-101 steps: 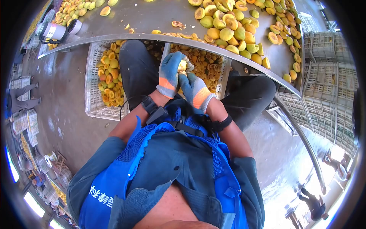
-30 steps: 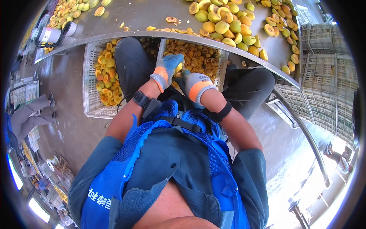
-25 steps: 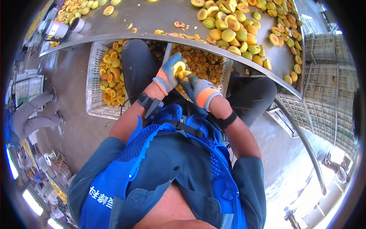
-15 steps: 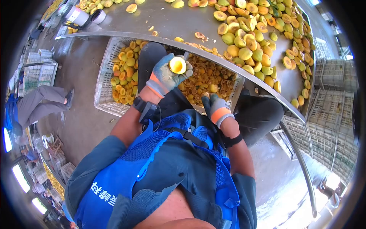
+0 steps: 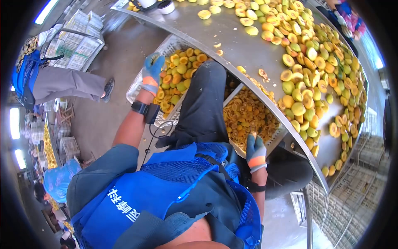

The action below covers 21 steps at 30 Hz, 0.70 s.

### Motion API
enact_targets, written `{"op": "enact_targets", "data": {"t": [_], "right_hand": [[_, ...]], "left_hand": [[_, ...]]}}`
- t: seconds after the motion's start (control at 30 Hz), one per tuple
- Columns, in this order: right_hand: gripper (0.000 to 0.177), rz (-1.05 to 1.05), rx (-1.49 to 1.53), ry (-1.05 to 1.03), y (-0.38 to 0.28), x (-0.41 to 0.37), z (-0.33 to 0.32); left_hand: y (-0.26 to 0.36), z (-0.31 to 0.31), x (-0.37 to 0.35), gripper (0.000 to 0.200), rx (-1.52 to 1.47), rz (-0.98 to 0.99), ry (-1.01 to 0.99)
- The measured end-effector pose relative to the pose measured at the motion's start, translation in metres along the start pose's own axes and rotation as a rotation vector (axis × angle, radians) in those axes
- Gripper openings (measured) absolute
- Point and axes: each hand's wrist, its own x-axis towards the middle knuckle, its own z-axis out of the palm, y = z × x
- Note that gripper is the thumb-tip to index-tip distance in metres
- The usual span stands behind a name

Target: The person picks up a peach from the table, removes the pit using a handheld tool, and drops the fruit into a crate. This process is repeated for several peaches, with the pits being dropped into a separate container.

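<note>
My left hand (image 5: 152,69), in a blue-grey glove with an orange cuff, is over the outer edge of the left crate (image 5: 132,92). Its fingers are curved and apart, with no fruit visible between them. Halved yellow-green fruit (image 5: 179,70) fills that crate. My right hand (image 5: 255,150), gloved alike, is closed at the near edge of the second crate (image 5: 271,143); a small pale tip shows at its fingertips, too small to make out. Smaller orange-brown pieces (image 5: 248,114) fill this second crate.
A metal table (image 5: 232,45) with a raised rim bears many fruit halves (image 5: 309,79) above my knees. White containers (image 5: 166,7) stand at its upper left. Another person's leg (image 5: 68,85) is at left. Stacked crates (image 5: 352,199) stand at right.
My left hand has moved left from over my knee to the left crate's edge, and the fruit half it held no longer shows. The view has turned; my right hand remains closed near the second crate.
</note>
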Motion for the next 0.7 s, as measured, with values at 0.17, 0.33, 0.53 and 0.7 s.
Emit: {"op": "enact_targets", "data": {"t": [0.17, 0.33, 0.53, 0.7], "right_hand": [[0.040, 0.077, -0.055, 0.042, -0.014, -0.002, -0.008], [0.041, 0.104, -0.113, 0.027, -0.019, 0.008, 0.003], [0.043, 0.105, -0.189, -0.010, -0.027, 0.012, 0.016], [0.041, 0.008, -0.239, -0.054, -0.011, 0.009, 0.017]], "left_hand": [[-0.108, -0.088, -0.003, 0.038, 0.499, 0.132, 0.063], [-0.137, -0.112, -0.041, 0.039, 0.808, 0.250, -0.020], [-0.165, -0.129, -0.082, 0.055, 1.582, -0.379, -0.793], [-0.180, -0.134, -0.043, 0.038, 1.847, -0.640, -1.104]]}}
